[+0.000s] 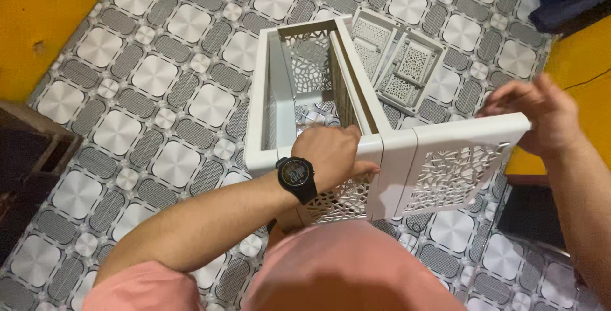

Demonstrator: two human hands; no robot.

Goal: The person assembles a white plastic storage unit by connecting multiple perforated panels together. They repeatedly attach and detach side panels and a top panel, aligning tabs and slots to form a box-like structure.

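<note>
The left hand (332,152), a black wristwatch (296,177) on its wrist, wraps its fingers over the near rim of a white plastic lattice frame (267,82) standing on the tiled floor (159,95); the fingertips are hidden behind the rim. The right hand (538,112) pinches the far corner of one lattice panel (455,165) beside the frame. Two more panels (398,60) lie flat beyond. The frame's base is hidden by arm and shirt.

Home room; patterned grey-white tile floor (159,95); orange painted walls (38,18); dark wooden furniture (25,152) at edge
</note>
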